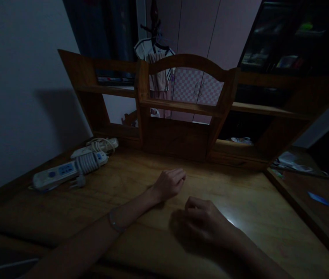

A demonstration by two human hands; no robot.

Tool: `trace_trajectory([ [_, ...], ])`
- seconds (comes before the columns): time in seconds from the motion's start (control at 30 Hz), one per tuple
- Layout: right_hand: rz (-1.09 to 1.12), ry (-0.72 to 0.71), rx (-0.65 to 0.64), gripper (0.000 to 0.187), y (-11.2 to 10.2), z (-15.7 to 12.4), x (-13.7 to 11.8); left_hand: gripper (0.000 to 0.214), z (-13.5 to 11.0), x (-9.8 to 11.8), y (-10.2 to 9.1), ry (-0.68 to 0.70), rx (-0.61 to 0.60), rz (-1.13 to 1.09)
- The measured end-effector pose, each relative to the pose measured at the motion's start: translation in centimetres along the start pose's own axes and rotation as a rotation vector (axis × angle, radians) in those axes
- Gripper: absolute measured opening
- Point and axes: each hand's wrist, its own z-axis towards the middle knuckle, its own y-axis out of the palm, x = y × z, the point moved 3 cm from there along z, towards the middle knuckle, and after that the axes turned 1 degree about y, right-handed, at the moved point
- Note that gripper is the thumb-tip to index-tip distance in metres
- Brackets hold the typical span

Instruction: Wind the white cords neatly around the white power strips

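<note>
Both my hands rest on a wooden desk (141,174) in a dim room. My left hand (170,183) lies near the desk's middle, fingers curled loosely under, with a thin bracelet (114,221) on the forearm. My right hand (203,223) sits just to its right and nearer me, fingers curled into a loose fist. Nothing shows in either hand. The two hands are a short gap apart.
A white power strip with coiled cable (68,170) lies at the desk's left, a second one (100,146) behind it. A wooden shelf hutch (181,112) stands along the back. Clothes hang behind it (155,58). A lower surface with papers (315,197) is at right.
</note>
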Motion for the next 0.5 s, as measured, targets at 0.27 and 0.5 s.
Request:
trace_trajectory([
  [0.27, -0.021, -0.172, -0.145, 0.037, 1.6, 0.2, -3.0, 0.014, 0.0, -1.3, -0.1, -0.112, 0.033, -0.059],
  [0.5, -0.081, -0.22, -0.121, 0.032, 1.8, 0.2, -3.2, 0.013, 0.0, -0.9, 0.2, -0.094, -0.013, -0.059],
])
